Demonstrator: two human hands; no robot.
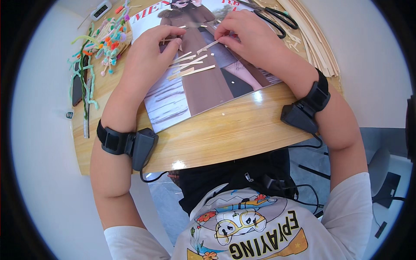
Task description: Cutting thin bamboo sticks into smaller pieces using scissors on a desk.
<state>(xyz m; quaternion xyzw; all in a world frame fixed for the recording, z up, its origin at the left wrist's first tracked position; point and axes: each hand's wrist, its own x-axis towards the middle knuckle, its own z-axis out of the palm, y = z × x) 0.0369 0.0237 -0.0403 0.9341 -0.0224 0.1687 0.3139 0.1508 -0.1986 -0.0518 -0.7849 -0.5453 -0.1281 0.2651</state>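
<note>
My right hand (249, 37) pinches a thin pale wooden strip (208, 47) between thumb and fingers, over a glossy magazine (169, 106). On the magazine's left part rests my left hand (149, 50), its thumb and index fingertip apart. Short pale pieces show by that thumb; whether the fingers touch them is unclear, and its other fingers are hidden. Several short wooden strips (193, 70) lie loosely crossed on the magazine between and below my hands. Small pale scraps (232, 82) are scattered around them.
Black-handled scissors (277, 19) and a bundle of long wooden strips (318, 41) lie at the right. Colourful fuzzy pipe cleaners (110, 41) pile up at the left, beside a dark phone-like object (78, 84) and a ruler (87, 117). A small digital clock (101, 9) stands far left.
</note>
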